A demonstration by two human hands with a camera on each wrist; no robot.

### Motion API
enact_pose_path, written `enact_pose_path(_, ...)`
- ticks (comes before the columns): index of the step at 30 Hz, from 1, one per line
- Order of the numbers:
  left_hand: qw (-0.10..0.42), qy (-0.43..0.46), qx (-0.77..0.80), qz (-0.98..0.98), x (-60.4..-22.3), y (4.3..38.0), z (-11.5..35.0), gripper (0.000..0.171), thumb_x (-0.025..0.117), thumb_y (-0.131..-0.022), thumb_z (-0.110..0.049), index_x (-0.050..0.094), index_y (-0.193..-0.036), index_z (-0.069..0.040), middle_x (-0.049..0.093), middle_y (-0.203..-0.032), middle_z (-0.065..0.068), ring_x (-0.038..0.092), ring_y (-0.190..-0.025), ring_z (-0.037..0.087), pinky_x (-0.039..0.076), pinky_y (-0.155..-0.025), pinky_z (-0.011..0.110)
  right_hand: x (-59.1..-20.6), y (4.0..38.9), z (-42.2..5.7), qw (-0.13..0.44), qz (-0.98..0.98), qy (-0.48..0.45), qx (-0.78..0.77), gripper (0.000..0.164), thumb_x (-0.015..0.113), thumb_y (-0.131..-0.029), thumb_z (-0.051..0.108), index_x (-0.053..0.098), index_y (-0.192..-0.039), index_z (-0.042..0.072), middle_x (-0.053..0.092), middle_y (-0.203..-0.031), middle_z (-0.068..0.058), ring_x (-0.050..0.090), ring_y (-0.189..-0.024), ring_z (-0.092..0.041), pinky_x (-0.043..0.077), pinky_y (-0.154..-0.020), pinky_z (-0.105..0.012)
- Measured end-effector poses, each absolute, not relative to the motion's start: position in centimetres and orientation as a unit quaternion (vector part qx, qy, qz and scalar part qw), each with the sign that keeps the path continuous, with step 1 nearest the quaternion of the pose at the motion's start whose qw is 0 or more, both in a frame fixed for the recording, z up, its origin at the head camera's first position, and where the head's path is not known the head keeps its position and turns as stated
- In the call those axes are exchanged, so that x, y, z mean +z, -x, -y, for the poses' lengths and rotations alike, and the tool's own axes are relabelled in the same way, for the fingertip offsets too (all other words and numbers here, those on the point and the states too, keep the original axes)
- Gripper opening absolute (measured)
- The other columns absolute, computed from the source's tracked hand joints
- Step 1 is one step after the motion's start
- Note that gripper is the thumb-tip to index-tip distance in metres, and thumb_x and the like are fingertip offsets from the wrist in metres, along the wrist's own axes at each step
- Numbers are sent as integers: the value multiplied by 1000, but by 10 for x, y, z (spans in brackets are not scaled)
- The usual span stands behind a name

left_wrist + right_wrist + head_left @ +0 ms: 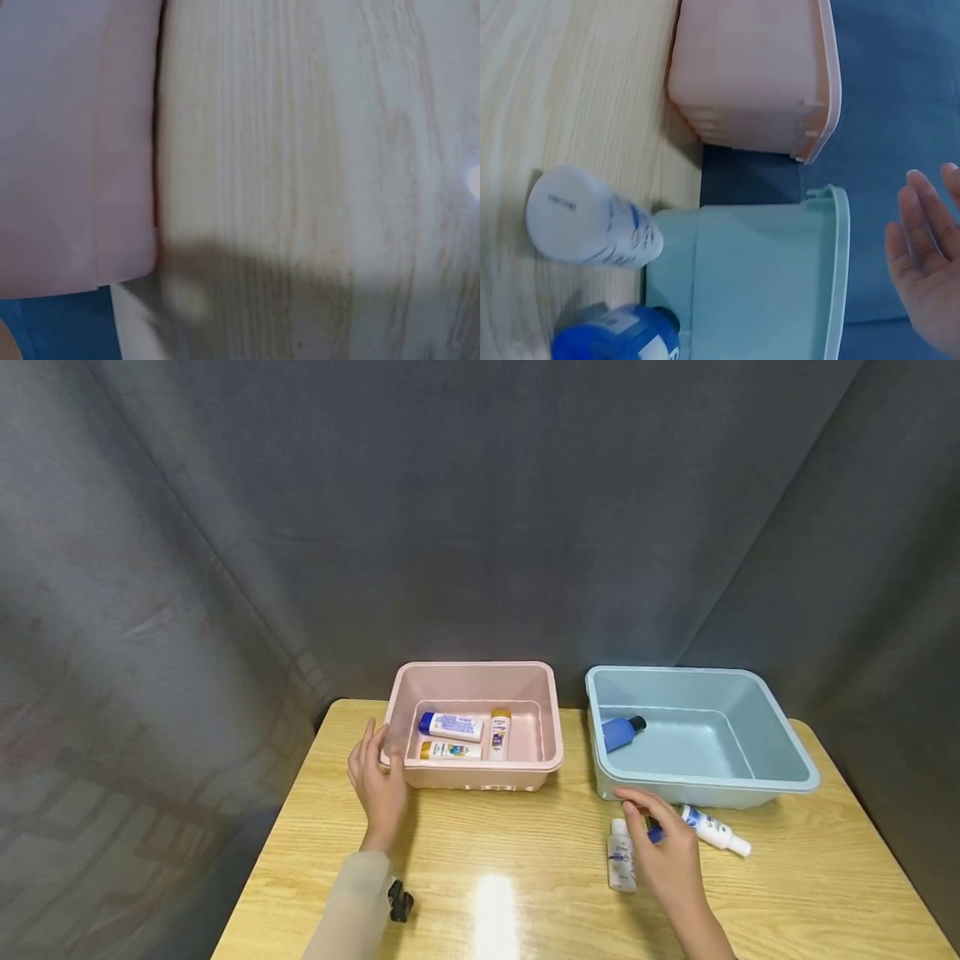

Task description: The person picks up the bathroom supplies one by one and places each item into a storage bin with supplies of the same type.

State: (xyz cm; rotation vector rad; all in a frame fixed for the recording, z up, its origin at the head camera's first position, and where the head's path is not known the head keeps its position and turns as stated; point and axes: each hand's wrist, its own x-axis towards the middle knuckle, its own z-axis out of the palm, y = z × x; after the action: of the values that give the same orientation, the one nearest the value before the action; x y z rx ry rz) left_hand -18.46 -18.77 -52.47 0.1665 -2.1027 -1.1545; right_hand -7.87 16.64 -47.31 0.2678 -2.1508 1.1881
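Observation:
My left hand (381,789) rests against the front left corner of a pink plastic bin (472,777), its fingers along the left side and thumb near the front rim. Inside that bin lie a white bottle with a blue cap (453,727) and two white bottles with yellow caps, one crosswise (453,751) and one lengthwise (499,735). Over the table before a light blue bin (697,789), my right hand (667,852) holds nothing, fingers extended in the right wrist view. Beside it are a small white bottle (621,860) and a white-and-blue bottle (716,832). A blue item (656,834) is partly hidden behind the hand.
A blue bottle with a black cap (619,733) leans in the left part of the light blue bin. Both bins stand at the back of the wooden table (435,877), against a dark grey curtain (480,527). A gap separates the bins.

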Motion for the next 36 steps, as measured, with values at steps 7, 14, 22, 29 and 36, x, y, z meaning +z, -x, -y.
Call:
enact_pose_path(7,371,-4,-455,809,-511,182,181,37,61,-91,-8,63,-128,-8,52,-145,3,40,-129,29,29,-103,52,-477,75,-181,312,840,-91,434,31,66,-85,-16,73,-107,4,70,-103,-5,58,-90,5,44,-78,-5)
enact_pose_path(14,374,42,-451,809,-496,179,169,35,63,-91,-9,65,-125,-9,56,-141,5,44,-127,29,28,-106,53,-477,68,-195,293,854,-44,427,27,66,-88,-10,74,-108,6,71,-103,-3,57,-92,7,42,-82,-5)
enact_pose_path(22,377,51,-411,828,-490,175,148,38,62,-88,-12,66,-126,-14,59,-138,3,49,-123,32,31,-104,52,-481,60,-213,311,853,-31,419,32,65,-84,-16,74,-107,4,71,-105,-9,54,-94,12,40,-85,-4)
enact_pose_path(29,375,72,-417,824,-488,173,134,40,63,-87,-12,66,-126,-15,59,-138,0,48,-124,29,33,-104,51,-485,55,-230,326,852,-53,405,33,67,-82,-17,73,-108,2,70,-105,3,53,-101,13,38,-87,-4)
enact_pose_path(36,354,99,-415,833,-485,171,116,38,64,-87,-15,66,-125,-16,61,-136,0,48,-126,27,30,-108,51,-488,49,-242,301,868,-28,395,31,66,-85,-14,73,-109,3,70,-108,-7,51,-103,15,38,-87,-3)
